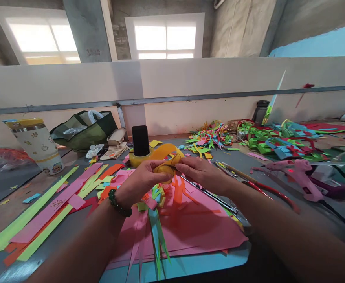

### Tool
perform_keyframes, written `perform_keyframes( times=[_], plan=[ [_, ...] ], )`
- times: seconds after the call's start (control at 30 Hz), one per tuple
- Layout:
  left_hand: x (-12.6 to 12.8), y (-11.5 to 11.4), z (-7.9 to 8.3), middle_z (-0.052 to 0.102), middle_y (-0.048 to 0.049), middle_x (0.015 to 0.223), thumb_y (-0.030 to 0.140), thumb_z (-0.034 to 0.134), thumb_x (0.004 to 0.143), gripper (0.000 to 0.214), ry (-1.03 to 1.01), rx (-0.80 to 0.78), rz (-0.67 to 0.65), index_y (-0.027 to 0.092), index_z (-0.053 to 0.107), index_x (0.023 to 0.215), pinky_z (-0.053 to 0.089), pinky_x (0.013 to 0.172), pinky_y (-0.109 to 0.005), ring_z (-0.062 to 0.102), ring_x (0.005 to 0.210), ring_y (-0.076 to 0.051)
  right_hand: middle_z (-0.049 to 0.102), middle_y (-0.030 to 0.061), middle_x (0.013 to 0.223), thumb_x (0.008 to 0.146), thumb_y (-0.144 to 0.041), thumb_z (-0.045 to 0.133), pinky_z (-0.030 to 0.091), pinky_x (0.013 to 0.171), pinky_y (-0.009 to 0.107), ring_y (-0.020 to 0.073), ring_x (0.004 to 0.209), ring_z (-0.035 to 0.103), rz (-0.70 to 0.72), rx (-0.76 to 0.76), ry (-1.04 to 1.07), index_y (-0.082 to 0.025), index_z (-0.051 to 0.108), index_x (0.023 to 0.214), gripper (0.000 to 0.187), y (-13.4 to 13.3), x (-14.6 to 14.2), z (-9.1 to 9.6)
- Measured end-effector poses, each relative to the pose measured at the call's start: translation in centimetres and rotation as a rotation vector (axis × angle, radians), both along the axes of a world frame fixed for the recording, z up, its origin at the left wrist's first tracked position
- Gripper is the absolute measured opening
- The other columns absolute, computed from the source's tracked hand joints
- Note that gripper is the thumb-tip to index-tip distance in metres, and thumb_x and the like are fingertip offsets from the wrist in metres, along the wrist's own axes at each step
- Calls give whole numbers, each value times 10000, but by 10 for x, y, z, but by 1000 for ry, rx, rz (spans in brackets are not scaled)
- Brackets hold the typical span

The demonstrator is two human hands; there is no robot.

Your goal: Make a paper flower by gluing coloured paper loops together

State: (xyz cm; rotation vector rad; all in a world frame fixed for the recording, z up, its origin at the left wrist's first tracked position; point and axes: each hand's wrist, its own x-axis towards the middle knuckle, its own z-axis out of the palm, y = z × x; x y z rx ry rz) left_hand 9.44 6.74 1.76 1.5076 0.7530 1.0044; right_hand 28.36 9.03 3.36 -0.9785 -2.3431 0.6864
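My left hand [141, 181] and my right hand [200, 173] meet above the table and both pinch a yellow paper strip [165, 155] that curls in a loop between them. The left wrist wears a dark green bead bracelet [118, 204]. Under my hands lies a half-made bundle of coloured paper spikes [155, 212] on a pink sheet [196, 228]. A black phone [140, 140] stands in a yellow tape roll [137, 160] just beyond my fingers.
Long green, pink and orange paper strips [43, 218] lie at the left. A pink glue gun [300, 177], red-handled scissors [267, 190] and a metal ruler [210, 194] sit at the right. Finished paper stars [210, 137] pile at the back, with a printed tumbler [39, 145] and a green bag [84, 131].
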Motion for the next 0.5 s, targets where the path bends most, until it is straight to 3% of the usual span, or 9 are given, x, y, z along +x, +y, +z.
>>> perform_keyframes(
  times=[0.3, 0.5],
  plan=[
    [0, 0, 2, 575, 20, 727, 169, 677, 720, 165, -2, 19, 8, 132, 720, 875, 352, 616, -194, 449, 644, -73, 412, -31, 637, 934, -452, 364, 289, 538, 240, 97, 557, 361, -11, -16, 20, -169, 525, 777, 361, -1, -1, 0],
    [4, -1, 3, 683, -46, 845, 281, 720, 722, 245, -160, 17, 78, 134, 731, 918, 434, 798, -269, 592, 833, -161, 359, -42, 610, 926, -477, 366, 267, 497, 230, 90, 530, 327, -31, 0, 80, -180, 464, 720, 374, -1, -2, -1]
  ],
)
